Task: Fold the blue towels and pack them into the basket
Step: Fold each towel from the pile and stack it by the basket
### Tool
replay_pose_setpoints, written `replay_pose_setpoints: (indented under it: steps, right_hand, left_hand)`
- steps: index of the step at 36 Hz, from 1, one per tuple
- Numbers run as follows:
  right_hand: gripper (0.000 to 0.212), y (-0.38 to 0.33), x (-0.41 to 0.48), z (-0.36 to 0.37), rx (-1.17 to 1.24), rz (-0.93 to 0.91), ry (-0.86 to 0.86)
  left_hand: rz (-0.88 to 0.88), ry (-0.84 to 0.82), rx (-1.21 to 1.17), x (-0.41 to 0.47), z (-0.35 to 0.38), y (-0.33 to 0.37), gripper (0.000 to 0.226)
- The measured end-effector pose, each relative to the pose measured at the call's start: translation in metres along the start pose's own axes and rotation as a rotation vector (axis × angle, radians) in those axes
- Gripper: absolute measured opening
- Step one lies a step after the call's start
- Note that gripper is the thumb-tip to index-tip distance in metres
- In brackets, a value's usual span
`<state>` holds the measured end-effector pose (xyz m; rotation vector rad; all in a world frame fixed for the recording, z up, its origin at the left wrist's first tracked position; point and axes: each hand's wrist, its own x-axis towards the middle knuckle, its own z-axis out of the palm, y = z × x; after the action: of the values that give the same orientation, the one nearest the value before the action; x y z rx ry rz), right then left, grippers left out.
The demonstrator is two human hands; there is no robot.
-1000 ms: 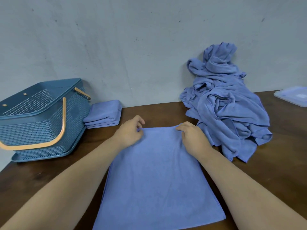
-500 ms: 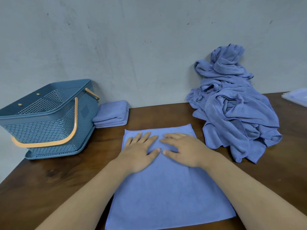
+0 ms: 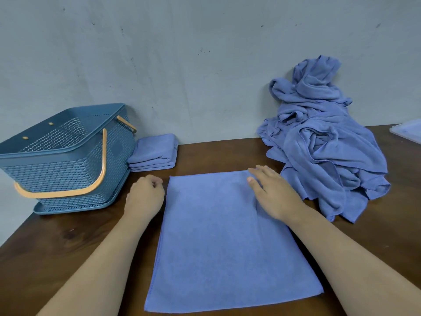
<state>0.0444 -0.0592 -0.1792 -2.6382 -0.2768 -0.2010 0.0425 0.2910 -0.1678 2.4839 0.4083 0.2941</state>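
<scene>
A blue towel [image 3: 223, 238] lies flat on the brown table, folded into a rectangle. My right hand [image 3: 271, 192] rests flat on its far right corner with the fingers straight. My left hand [image 3: 145, 195] sits on the table at the towel's far left edge with its fingers curled; I cannot see it pinching the cloth. The blue plastic basket [image 3: 57, 176] with orange handles stands at the left. Next to it is a small stack of folded blue towels [image 3: 155, 151]. A heap of unfolded blue towels [image 3: 323, 142] leans on the wall at the right.
The grey wall runs close behind the table [image 3: 216, 153]. A clear plastic lid or tray [image 3: 407, 131] pokes in at the far right edge. The table's left edge falls away below the basket.
Both hands pinched the towel's far corners, then pressed flat at its middle. Since then they have slid apart: left hand off the left edge and curled, right hand to the far right corner.
</scene>
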Motion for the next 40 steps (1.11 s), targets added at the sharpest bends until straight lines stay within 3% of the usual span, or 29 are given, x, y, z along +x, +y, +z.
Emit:
replay_pose_setpoints:
  steps: [6, 10, 13, 16, 20, 23, 27, 34, 40]
  right_hand:
    - [0.053, 0.011, -0.001, 0.004, -0.167, 0.059, -0.044]
    - [0.056, 0.014, 0.002, 0.009, -0.205, 0.071, -0.080]
    - [0.059, 0.016, 0.004, 0.009, -0.206, 0.101, -0.104]
    - [0.060, 0.009, -0.001, 0.000, -0.186, 0.106, -0.090]
    - [0.062, -0.030, -0.024, -0.011, -0.295, -0.049, -0.018]
    - [0.066, -0.070, -0.048, -0.008, -0.165, -0.218, -0.191]
    - [0.072, -0.081, -0.080, 0.007, -0.136, -0.316, -0.267]
    - [0.081, -0.038, -0.098, 0.000, -0.166, -0.151, -0.228]
    - [0.082, -0.040, -0.095, -0.001, -0.228, -0.117, -0.316]
  left_hand:
    - [-0.054, -0.057, -0.050, 0.006, 0.003, 0.008, 0.025]
    - [-0.034, -0.001, 0.047, 0.009, 0.012, 0.010, 0.021]
    - [0.060, 0.060, 0.080, 0.002, 0.012, 0.011, 0.011]
    - [0.248, 0.073, 0.165, -0.019, 0.010, 0.025, 0.017]
    - [0.448, -0.119, 0.149, -0.070, 0.014, 0.054, 0.032]
    - [0.538, -0.271, 0.280, -0.101, 0.023, 0.056, 0.048]
    - [0.526, -0.368, 0.359, -0.119, 0.027, 0.038, 0.063]
    - [0.430, -0.361, 0.418, -0.114, 0.016, 0.008, 0.089]
    - [0.396, -0.377, 0.428, -0.113, 0.014, 0.008, 0.093]
